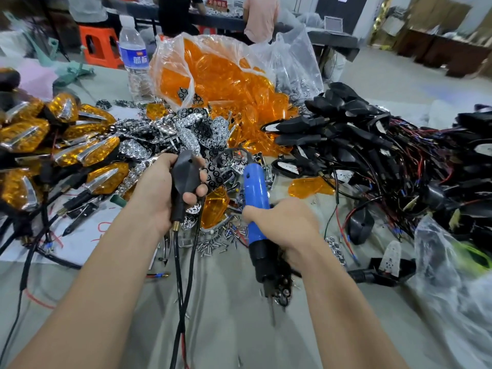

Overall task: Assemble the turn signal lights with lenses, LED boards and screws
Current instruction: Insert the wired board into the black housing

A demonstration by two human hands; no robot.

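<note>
Centre frame: left hand [157,189] grips black housing [186,174], hole side up; right hand [290,225] grips blue screwdriver [255,187] bit-down, apparently readying to fasten.

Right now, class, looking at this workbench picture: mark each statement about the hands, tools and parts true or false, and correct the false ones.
1. The left hand grips a black lamp housing. True.
2. The right hand holds a red tool. False: it grips a blue electric screwdriver.
3. The water bottle lies on its side. False: it stands upright.
4. The clear plastic bag holds orange lenses. True.
5. The finished amber lights are piled on the person's right. False: they lie on the left; the wired black housings are on the right.
</note>
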